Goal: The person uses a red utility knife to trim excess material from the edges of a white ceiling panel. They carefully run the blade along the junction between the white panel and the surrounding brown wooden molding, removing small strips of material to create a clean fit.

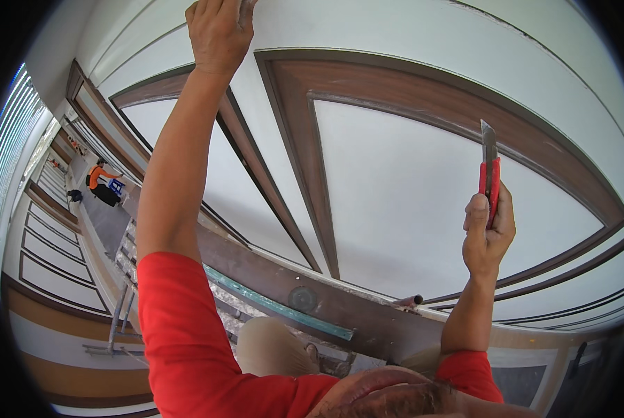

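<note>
Currently the two hands are well apart, both raised before a white wall (367, 31) with brown framing. At right of centre, the right hand (489, 233) is clamped around a utility knife (489, 177) with a red handle, thumb along its lower left side. The knife stands nearly upright, its metal blade out and the tip pointing up. Behind it in the picture lie a white panel (409, 195) and the top bar of a brown frame (395, 78); whether the blade touches the frame cannot be told. The left hand (220, 35) reaches up to the top edge of the frame, left of centre, where its fingers are partly cut off; a small greyish patch shows near the fingertips, but I cannot tell whether something is held. Red sleeves (183, 306) cover both upper arms. Below the panel, a brown plank (374, 327) runs across the lower middle, with a green strip (277, 303) along it and a pipe (411, 301) ending near the wall. Metal scaffolding (117, 317) stands at lower left. Farther off, at left, a person in an orange top (101, 177) is beside a blue object (116, 187).
</note>
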Demonstrator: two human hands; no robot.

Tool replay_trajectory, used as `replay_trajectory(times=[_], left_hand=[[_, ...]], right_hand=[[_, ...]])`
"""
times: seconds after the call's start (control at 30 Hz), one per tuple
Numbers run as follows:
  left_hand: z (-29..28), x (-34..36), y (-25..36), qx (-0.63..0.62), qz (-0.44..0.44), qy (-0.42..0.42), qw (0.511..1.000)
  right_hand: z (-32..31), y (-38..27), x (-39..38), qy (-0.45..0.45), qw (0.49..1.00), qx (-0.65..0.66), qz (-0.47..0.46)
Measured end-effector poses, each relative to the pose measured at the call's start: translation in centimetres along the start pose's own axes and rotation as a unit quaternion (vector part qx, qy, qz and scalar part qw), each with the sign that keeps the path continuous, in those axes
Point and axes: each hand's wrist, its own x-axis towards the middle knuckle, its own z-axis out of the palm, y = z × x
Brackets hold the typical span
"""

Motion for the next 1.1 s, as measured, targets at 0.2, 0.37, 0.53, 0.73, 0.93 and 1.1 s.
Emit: replay_trajectory(times=[0.2, 0.37, 0.53, 0.73, 0.93, 1.1], left_hand=[[-2.0, -2.7, 6.7, -0.156, -0.281, 0.128, 0.938], [-7.3, -7.5, 16.3, -0.399, -0.615, -0.170, 0.659], [-8.0, -10.1, 18.9, -0.490, -0.499, -0.360, 0.618], [-9.2, -10.3, 16.8, -0.499, -0.545, -0.237, 0.630], [-9.1, -12.3, 14.5, -0.447, -0.613, -0.228, 0.610], [-9.7, -14.3, 12.1, -0.464, -0.646, -0.214, 0.568]], right_hand=[[-0.2, -1.1, -0.1, -0.002, 0.994, 0.079, 0.080], [0.7, -1.9, 0.0, -0.071, 0.986, 0.097, 0.117], [2.7, -4.5, 2.8, -0.132, 0.990, -0.035, 0.024], [7.4, -9.1, 11.8, -0.150, 0.925, -0.281, -0.208], [12.9, -13.6, 19.6, -0.134, 0.842, -0.394, -0.343], [17.3, -17.9, 19.8, -0.137, 0.804, -0.414, -0.403]])
